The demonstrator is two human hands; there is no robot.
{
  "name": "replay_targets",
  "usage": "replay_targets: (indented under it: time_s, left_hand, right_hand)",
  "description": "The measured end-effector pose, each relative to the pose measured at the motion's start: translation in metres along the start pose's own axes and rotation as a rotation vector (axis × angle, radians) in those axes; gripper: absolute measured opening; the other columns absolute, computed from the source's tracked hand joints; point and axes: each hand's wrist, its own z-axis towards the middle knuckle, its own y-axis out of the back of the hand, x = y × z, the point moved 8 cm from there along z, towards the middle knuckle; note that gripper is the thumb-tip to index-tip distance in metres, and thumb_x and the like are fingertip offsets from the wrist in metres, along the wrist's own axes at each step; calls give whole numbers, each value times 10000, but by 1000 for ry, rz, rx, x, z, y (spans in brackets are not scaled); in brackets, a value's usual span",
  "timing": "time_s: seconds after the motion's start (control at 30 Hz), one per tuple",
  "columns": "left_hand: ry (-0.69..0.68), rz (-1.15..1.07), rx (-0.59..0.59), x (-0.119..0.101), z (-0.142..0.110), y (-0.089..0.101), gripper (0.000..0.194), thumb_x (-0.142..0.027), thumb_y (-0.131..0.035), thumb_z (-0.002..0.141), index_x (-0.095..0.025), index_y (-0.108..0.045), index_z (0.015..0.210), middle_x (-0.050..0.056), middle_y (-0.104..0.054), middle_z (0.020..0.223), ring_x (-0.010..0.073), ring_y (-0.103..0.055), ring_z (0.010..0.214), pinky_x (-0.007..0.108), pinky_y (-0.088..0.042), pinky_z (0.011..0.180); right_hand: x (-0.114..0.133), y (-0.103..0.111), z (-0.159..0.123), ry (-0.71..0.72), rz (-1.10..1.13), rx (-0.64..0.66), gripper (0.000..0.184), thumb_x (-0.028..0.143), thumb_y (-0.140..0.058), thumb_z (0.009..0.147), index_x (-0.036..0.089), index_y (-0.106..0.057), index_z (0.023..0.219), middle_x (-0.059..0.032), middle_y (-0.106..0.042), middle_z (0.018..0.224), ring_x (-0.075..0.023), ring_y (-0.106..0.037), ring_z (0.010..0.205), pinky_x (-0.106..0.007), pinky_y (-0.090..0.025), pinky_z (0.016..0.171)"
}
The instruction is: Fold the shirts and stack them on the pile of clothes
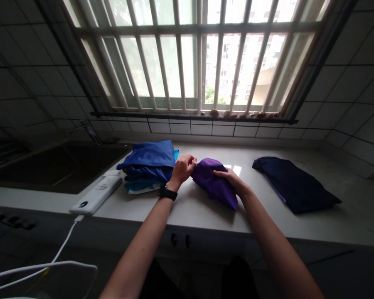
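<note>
Far L, dark steel sink (59, 166) set in the counter, tap (90, 132) behind it. White battery pack (96, 194) lies at the sink's edge, angled, its white cable (64, 243) dropping over the front of the white stone counter (202, 218). Just R of that, folded blue cloth stack (146, 160), w/ a lighter blue layer poking out underneath.

My L hand (182, 170), black watch (168, 192) on the wrist, sits btwn the stack and the purple cloth bundle (213, 182), so not much room there. L fingers curled, bunched together, tips on the bundle's L end; can't tell if they're really pinching it. Knuckles nearly touch the blue stack.

R hand (229, 179) lies on top of the bundle, fingers pressed together, fairly flat, pointing L. Bundle sits mid-counter, its lower tip pointing toward the front edge, w/ a strip of counter still in front of it.

Further R, good gap, then navy cloth bundle (294, 185), lying flat, untouched. Barred window (180, 62) above the tiled back wall.
</note>
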Motion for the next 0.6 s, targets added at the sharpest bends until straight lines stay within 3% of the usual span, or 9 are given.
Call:
replay_targets:
  time_s: [0.17, 0.33, 0.6]
  left_hand:
    - [-156, 48, -115, 0, -22, -6, 161, -277, -511, 968, -234, -506, 813, 17, -578, 806, 194, -570, 796, 337, -495, 783]
    - [-274, 57, 29, -10, -29, -21, 94, -265, -595, 944, -228, -538, 880, 31, -596, 865, 211, -581, 855, 349, -503, 815]
    - [-224, 25, 114, -7, -28, -28, 88, -244, -602, 945, -222, -561, 870, 36, -609, 875, 215, -590, 859, 361, -505, 829]
  right_hand:
    - [3, 1, -2, -13, -17, -15, 374, 409, -897, 668, 204, -776, 957, -40, -790, 862, -233, -718, 740, -341, -595, 684]
    - [8, 3, -4, -1, -55, -54, 394, 408, -908, 634, 210, -770, 945, -33, -785, 845, -234, -709, 719, -341, -583, 659]
    - [8, 4, -5, 7, -89, -75, 382, 385, -913, 613, 221, -768, 926, -15, -791, 841, -226, -714, 746, -323, -575, 692]
